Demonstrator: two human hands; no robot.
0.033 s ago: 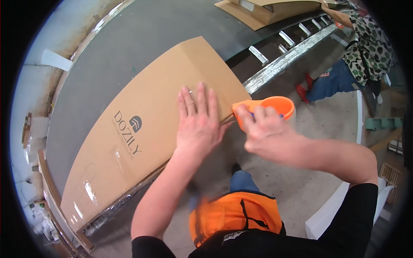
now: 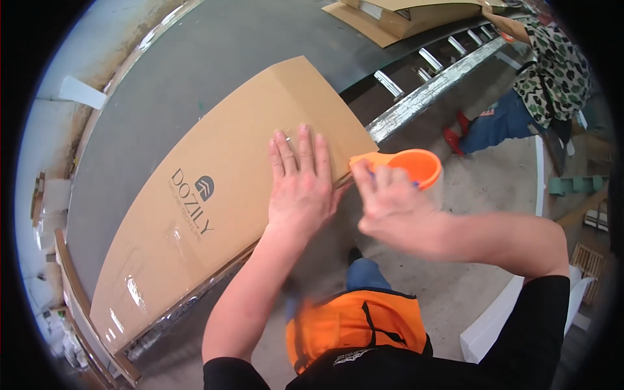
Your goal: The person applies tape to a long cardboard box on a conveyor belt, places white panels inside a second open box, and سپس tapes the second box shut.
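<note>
A long brown cardboard box [image 2: 260, 130] with dark printing lies on the grey work surface. My left hand [image 2: 299, 188] rests flat on its top near the right edge, fingers stretched out and slightly apart. Just right of the box's near edge, my right hand [image 2: 396, 201] is closed around an orange tape dispenser [image 2: 419, 166]. The front of the dispenser touches or nearly touches the box edge. My fingers hide much of its handle, and motion blurs the hand a little. Shiny clear tape shows on the box's near left end.
A metal roller conveyor [image 2: 422, 97] runs off to the far right. Another cardboard box [image 2: 403, 23] lies at the back, with a co-worker [image 2: 552, 78] in a patterned top touching it. A curved brown strip [image 2: 75, 279] stands at the left.
My right hand and the tape dispenser have shifted slightly left, toward the box edge. My left hand stays where it was on the box.
</note>
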